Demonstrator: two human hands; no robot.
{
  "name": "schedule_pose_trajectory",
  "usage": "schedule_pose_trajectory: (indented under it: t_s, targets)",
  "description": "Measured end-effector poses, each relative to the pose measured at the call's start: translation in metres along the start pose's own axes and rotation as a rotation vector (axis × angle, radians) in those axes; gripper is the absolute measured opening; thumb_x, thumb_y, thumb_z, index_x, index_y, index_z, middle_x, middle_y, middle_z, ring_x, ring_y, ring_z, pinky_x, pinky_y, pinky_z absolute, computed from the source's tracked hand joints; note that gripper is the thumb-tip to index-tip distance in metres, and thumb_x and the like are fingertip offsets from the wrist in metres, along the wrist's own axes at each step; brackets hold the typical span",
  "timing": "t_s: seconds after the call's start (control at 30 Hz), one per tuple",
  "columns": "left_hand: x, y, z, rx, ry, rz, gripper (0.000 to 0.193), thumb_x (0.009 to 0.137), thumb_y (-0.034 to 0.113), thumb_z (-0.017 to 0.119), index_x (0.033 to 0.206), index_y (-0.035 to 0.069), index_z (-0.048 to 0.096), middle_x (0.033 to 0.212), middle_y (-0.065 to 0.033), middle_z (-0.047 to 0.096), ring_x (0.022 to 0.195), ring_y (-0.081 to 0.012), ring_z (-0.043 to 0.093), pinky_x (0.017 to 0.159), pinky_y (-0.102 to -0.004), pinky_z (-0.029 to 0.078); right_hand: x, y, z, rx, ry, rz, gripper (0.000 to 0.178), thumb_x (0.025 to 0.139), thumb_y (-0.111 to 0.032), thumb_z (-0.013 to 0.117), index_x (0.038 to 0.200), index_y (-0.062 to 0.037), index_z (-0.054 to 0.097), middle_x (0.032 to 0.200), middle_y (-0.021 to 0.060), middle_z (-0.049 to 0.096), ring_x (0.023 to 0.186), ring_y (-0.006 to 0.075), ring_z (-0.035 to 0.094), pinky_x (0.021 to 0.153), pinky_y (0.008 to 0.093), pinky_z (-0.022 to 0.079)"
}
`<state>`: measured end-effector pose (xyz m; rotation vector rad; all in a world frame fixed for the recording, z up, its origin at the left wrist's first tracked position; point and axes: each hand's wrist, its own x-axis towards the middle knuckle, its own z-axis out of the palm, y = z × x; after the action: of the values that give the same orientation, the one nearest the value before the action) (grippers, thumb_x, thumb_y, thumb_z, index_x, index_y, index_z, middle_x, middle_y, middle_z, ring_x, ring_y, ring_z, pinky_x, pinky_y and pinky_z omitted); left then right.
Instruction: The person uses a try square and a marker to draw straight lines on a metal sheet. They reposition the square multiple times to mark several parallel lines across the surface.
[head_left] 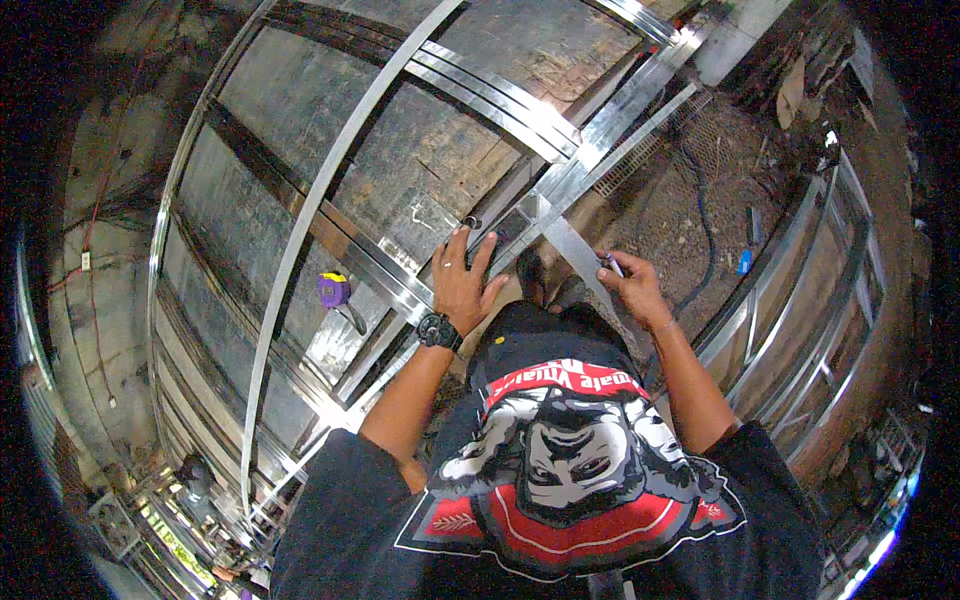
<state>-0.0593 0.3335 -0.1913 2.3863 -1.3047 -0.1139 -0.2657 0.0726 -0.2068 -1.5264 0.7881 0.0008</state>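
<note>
My left hand (462,280) lies with its fingers spread on the edge of a silvery metal frame (400,285), a watch on its wrist. A small dark ring-like thing, too small to make out, is by its fingertips. My right hand (636,288) is closed around a slim purple-and-white pen, probably a marker (613,265). Just left of that hand, a flat metal strip (575,248) slants from the frame's edge toward my body. A purple and yellow tape measure (333,290) rests on the work surface left of my left hand.
A long thin metal strip (318,190) crosses the frame, over dark worn boards (400,140). At the right, another metal frame (800,300) stands near a dark cable (703,215) on gravelly ground. A small blue object (745,261) lies there. A red cord (92,215) runs along the far left floor.
</note>
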Motion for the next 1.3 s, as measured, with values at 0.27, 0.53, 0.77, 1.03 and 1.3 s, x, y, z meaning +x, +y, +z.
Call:
schedule_pose_trajectory:
  t_s: [0.27, 0.53, 0.77, 1.03, 1.3]
  targets:
    - [0.01, 0.0, 0.016, 0.102, 0.015, 0.047, 0.052, 0.095, 0.041, 0.068, 0.139, 0.016, 0.057, 0.147, -0.0198, 0.051, 0.141, -0.036, 0.047, 0.117, -0.0632, 0.024, -0.006, 0.013, 0.015, 0.017, -0.04, -0.053, 0.038, 0.089, -0.013, 0.077, 0.127, -0.0078, 0.073, 0.106, 0.0025, 0.076, 0.093, 0.0132, 0.066, 0.087, 0.0308, 0.053]
    - [0.017, -0.001, 0.007, 0.071, -0.057, 0.047, 0.049, 0.096, 0.046, 0.064, 0.136, 0.018, 0.058, 0.144, -0.0213, 0.055, 0.126, -0.0359, 0.058, 0.113, -0.0608, 0.03, -0.018, 0.011, 0.031, -0.047, -0.024, -0.055, 0.04, 0.09, -0.015, 0.077, 0.128, -0.0073, 0.072, 0.105, 0.0038, 0.076, 0.093, 0.0129, 0.067, 0.086, 0.0295, 0.053]
    - [0.024, -0.007, 0.009, -0.038, -0.042, 0.189, 0.039, 0.094, 0.033, 0.07, 0.13, 0.02, 0.064, 0.15, -0.0263, 0.048, 0.117, -0.0434, 0.062, 0.094, -0.0508, 0.052, -0.03, 0.005, 0.041, -0.066, -0.027, 0.002, 0.041, 0.09, -0.014, 0.076, 0.129, -0.0068, 0.071, 0.106, 0.0038, 0.076, 0.094, 0.0124, 0.066, 0.088, 0.0287, 0.052]
    - [0.028, -0.012, 0.013, -0.062, 0.03, 0.32, 0.043, 0.091, 0.029, 0.074, 0.132, 0.023, 0.065, 0.151, -0.0239, 0.047, 0.121, -0.0429, 0.06, 0.092, -0.0502, 0.053, -0.034, 0.0, 0.045, -0.035, -0.013, -0.075, 0.039, 0.091, -0.015, 0.075, 0.129, -0.0045, 0.071, 0.109, 0.0033, 0.076, 0.096, 0.0126, 0.066, 0.091, 0.0305, 0.052]
    - [0.025, -0.018, 0.001, -0.083, -0.14, 0.331, 0.064, 0.086, 0.016, 0.072, 0.147, 0.026, 0.055, 0.154, -0.0315, 0.04, 0.126, -0.0494, 0.055, 0.101, -0.0529, 0.049, -0.034, -0.004, 0.045, 0.0, -0.052, -0.047, 0.04, 0.091, -0.013, 0.074, 0.129, -0.0041, 0.07, 0.111, 0.0051, 0.075, 0.097, 0.0138, 0.066, 0.091, 0.0311, 0.052]
